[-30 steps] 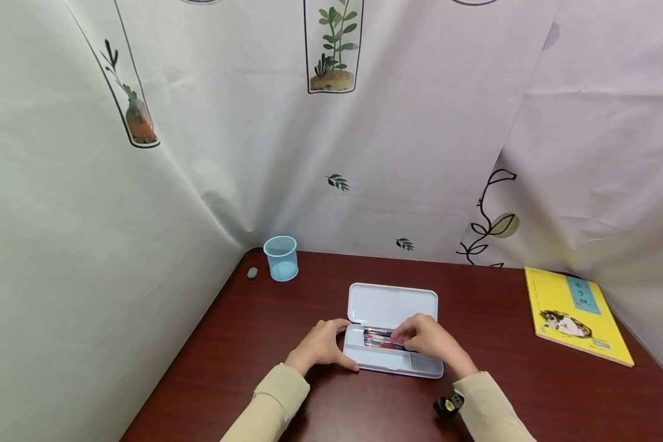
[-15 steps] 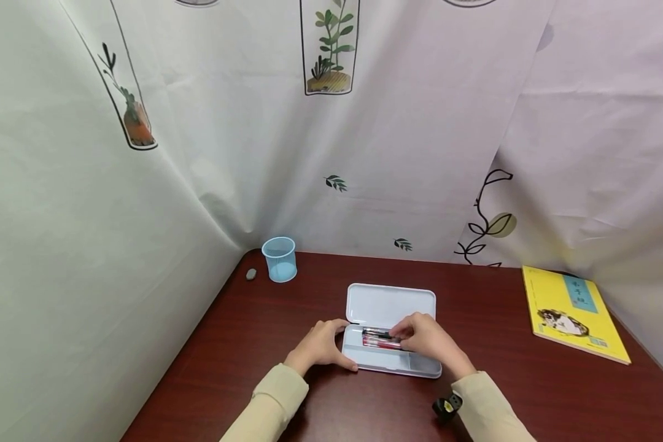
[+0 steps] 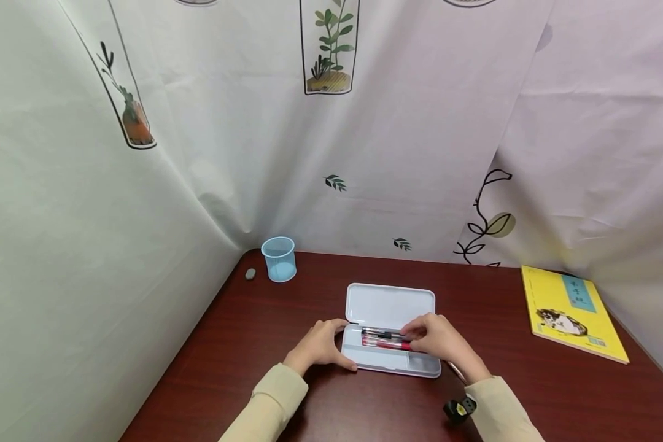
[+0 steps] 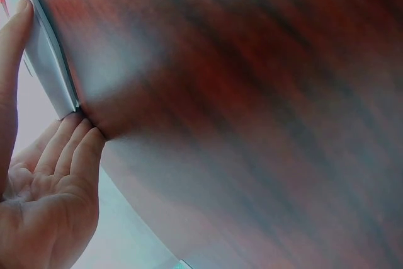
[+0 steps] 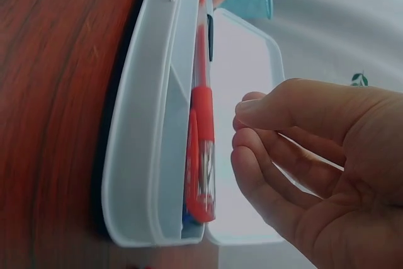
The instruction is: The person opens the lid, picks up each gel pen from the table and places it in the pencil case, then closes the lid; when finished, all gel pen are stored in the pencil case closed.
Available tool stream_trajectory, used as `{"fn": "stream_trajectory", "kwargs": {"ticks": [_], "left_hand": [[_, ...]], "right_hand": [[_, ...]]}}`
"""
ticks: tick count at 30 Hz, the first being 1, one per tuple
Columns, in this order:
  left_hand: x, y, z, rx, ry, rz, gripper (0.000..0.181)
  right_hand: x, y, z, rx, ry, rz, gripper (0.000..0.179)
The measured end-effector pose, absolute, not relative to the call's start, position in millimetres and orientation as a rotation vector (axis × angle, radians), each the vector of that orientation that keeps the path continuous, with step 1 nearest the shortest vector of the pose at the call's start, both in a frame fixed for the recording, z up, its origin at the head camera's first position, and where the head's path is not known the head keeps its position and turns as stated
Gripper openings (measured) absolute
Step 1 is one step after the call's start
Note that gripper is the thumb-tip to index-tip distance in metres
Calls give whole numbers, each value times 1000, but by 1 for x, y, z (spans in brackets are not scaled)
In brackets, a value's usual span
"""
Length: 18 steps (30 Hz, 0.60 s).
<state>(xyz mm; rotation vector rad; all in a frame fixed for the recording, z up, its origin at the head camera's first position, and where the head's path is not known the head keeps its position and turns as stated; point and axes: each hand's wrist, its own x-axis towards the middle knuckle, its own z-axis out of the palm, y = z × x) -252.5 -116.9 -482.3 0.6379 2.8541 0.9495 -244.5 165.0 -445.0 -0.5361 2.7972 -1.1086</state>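
Note:
A pale pencil case (image 3: 376,363) lies on the table with its lid (image 3: 391,305) raised at the back. Several pens, among them a red pen (image 5: 203,114) and a black-gripped pen (image 3: 388,335), lie in its rear compartment. My left hand (image 3: 319,344) grips the case's left end, thumb at the front edge and fingertips at the rear corner. Over the right part of the case hovers my right hand (image 3: 438,336), its fingers loosely bent. The right wrist view shows nothing between its thumb and fingertips, and a gap between them and the red pen.
A blue cup (image 3: 280,261) stands at the back left, beside a small grey stone-like thing (image 3: 250,274). The yellow book (image 3: 571,319) lies far right. A black device (image 3: 460,409) sits by my right wrist. Patterned cloth (image 3: 398,123) hangs behind the table.
My right hand has shifted slightly right off the pens, so more of the red pen and black-gripped pen shows. The left hand still holds the pencil case, which stays in place.

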Motion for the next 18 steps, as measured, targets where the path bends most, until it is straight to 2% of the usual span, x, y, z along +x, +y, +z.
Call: {"fn": "stream_trajectory", "kwargs": {"ticks": [18], "left_hand": [[-253,-117,-484,632,2849,959,91]], "right_hand": [[-229,197,-444,-374,2864,-1059,21]]}}
